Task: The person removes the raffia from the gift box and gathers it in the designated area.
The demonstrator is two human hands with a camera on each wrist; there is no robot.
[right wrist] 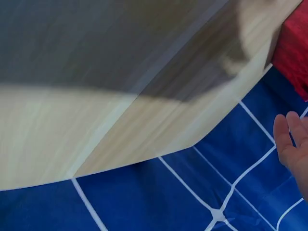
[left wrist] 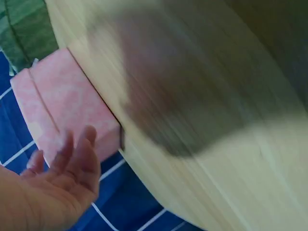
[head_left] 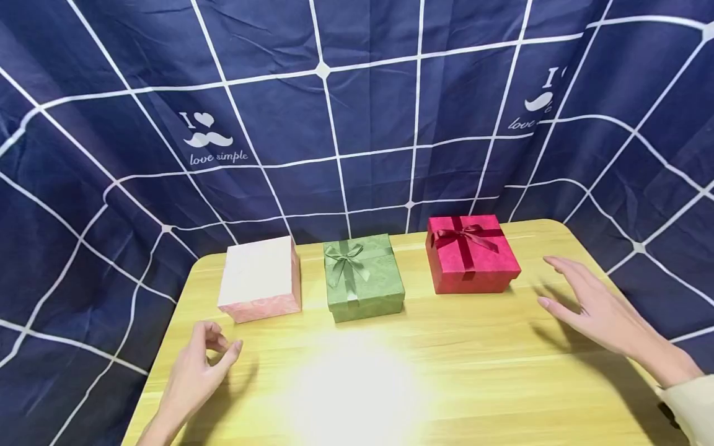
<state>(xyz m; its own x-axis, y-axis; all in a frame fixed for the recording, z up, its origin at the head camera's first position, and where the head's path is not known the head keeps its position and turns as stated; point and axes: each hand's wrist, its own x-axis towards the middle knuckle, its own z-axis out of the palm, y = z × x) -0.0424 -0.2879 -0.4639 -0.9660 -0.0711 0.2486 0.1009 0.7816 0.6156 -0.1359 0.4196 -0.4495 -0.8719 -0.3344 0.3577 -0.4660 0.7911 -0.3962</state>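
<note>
Three gift boxes stand in a row along the back of the table. On the left is a pink box (head_left: 259, 272) with a pale, washed-out top; its pink side (left wrist: 72, 96) shows in the left wrist view. A green box (head_left: 365, 279) with a green ribbon bow sits in the middle. At the right stands a red box (head_left: 474, 257) with a dark red bow. My left hand (head_left: 198, 368) hovers in front of the pink box, fingers loosely bent, holding nothing. To the right of the red box my right hand (head_left: 599, 310) is held apart from it, fingers extended.
The wooden table (head_left: 474, 359) has rounded back corners and a bright glare spot at its middle front. A dark blue curtain (head_left: 374, 124) with white grid lines surrounds it at the back and both sides. Both hands cast shadows on the wood.
</note>
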